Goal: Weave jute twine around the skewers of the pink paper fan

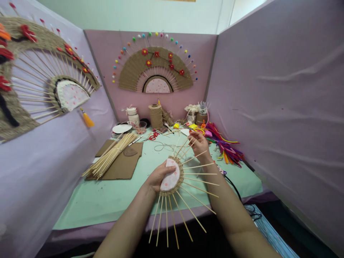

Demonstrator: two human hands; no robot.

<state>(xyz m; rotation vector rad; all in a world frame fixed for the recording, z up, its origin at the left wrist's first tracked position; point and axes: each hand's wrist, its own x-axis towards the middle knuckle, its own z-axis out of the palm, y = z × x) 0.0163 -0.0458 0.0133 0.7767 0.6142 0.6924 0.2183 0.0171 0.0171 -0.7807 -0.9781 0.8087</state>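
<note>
My left hand (158,178) grips a half-made fan (172,174): a pale floral half-disc edged with woven jute, with several thin bamboo sticks (188,200) fanning out from it. The thumb lies across the disc. My right hand (199,143) is up at the fan's far side, fingers pinched among the upper sticks, where a strand of jute twine (163,146) trails off over the table. What exactly the fingertips pinch is too small to tell.
A bundle of bamboo sticks (111,154) lies on brown cardboard (122,165) at left. A jute spool (156,115), jars, beads and red scissors (153,135) sit at the back, coloured pipe cleaners (227,147) at right. Finished fans (156,68) hang on the purple partitions. A black cable (236,190) runs off the right edge.
</note>
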